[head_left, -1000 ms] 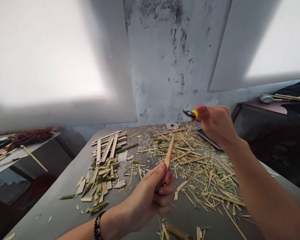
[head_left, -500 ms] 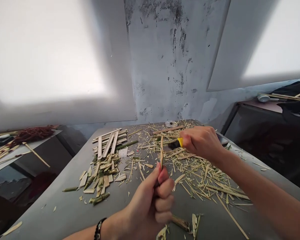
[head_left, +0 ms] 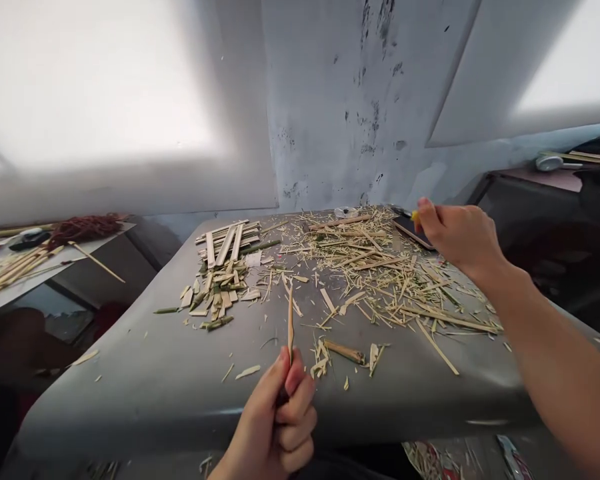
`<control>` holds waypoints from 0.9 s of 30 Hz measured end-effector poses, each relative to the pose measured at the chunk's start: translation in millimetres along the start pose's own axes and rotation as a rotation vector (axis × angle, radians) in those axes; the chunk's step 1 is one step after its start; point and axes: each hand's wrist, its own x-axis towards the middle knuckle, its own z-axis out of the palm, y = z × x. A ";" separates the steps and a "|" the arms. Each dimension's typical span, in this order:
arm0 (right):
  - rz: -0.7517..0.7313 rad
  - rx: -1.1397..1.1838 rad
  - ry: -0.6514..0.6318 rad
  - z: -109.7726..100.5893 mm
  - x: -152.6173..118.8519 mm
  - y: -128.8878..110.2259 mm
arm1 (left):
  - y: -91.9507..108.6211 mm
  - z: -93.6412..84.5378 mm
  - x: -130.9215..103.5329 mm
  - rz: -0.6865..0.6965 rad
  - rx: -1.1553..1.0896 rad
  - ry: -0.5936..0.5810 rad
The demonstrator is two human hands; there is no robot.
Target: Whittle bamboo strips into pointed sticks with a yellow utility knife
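Note:
My left hand (head_left: 285, 413) is wrapped round the lower end of a thin pale bamboo piece (head_left: 291, 317), which points upright and away from me over the front part of the table. My right hand (head_left: 455, 233) is closed on a yellow and black knife (head_left: 414, 217), held up at the right above a dark flat object (head_left: 413, 233). The knife is apart from the bamboo piece. Its far end is small and hard to make out. A short thick bamboo piece (head_left: 345, 351) lies on the table to the right of my left hand.
Thin shavings (head_left: 405, 293) cover the grey table (head_left: 180, 387) at centre and right. Flat strips (head_left: 225, 245) and short chips (head_left: 220, 293) are piled at left. Side tables flank it; the left one bears brown fibre (head_left: 85, 230).
The knife in my right hand has moved away from the bamboo piece, to the right and up. My left hand is lower and further left, still holding the piece. The view has tilted down.

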 end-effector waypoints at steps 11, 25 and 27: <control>-0.246 -0.030 0.008 17.4 -147.5 39.3 | -18.2 -15.5 -32.8 0.124 0.342 0.250; -0.769 0.328 -0.036 6.0 -146.1 -34.2 | 40.7 7.1 34.2 -0.031 0.634 -0.034; -0.812 0.307 -0.029 6.0 -135.9 -40.2 | 54.6 6.7 42.0 -0.054 0.653 -0.084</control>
